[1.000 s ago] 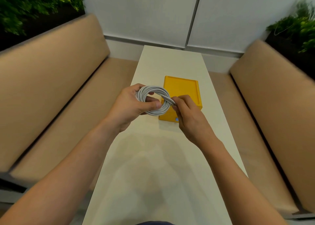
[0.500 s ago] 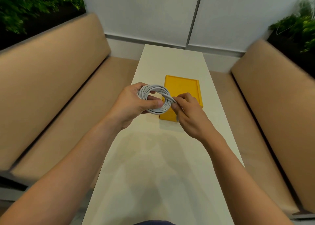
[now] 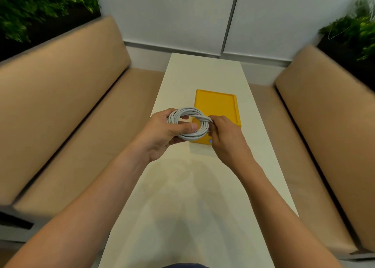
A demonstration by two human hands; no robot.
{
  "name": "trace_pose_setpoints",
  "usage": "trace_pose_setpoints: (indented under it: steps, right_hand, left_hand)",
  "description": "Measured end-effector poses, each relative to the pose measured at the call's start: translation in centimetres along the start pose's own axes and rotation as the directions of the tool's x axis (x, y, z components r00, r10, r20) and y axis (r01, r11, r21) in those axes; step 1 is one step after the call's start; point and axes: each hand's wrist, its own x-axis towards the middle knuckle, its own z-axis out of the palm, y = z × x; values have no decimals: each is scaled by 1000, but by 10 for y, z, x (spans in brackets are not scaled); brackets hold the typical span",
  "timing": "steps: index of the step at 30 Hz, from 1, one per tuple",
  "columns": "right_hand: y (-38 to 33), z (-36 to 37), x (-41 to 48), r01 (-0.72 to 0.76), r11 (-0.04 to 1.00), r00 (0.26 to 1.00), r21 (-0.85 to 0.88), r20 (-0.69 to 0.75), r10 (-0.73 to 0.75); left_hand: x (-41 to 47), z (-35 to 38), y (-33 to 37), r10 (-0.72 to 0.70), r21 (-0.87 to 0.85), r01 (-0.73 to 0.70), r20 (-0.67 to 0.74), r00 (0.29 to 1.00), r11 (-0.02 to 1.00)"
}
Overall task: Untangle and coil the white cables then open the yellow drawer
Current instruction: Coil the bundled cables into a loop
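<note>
Head view, we record: one long white surface (image 3: 203,206); yellow drawer (image 3: 216,107) on it, nearer its right edge; our left hand (image 3: 162,133) gripping the coiled white cables (image 3: 186,111) above the drawer's near left corner; right hand (image 3: 227,137) pinching the coil's right side.

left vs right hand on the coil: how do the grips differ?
Left hand wraps the coil's left side, thumb across the loops; right hand pinches strands at its right edge. Left hand is left of the drawer; right hand overlaps it in view. Both hold the same coil above the table.
</note>
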Motion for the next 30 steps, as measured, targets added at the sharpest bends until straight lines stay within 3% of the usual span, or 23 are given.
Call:
trace_pose_setpoints:
  steps: [4,10,19,24,30]
  right_hand:
    - [2,4,-5,17,973,992,231,-128,13]
    - [5,13,-12,34,933,982,359,-186,35]
    - [-9,22,-19,-48,657,968,752,-127,216]
    - [-9,25,-23,-13,540,974,842,-110,197]
    - [-2,25,-25,-3,512,985,859,-85,148]
  left_hand:
    - [-3,2,-3,26,4,-27,24,999,1000]
    - [-3,-8,-6,61,138,-71,75,995,988]
    - [0,-9,-10,65,219,-84,96,993,972]
    - [0,-10,-13,51,240,-77,112,992,968]
    - [4,-13,-16,4,243,-44,164,987,969]
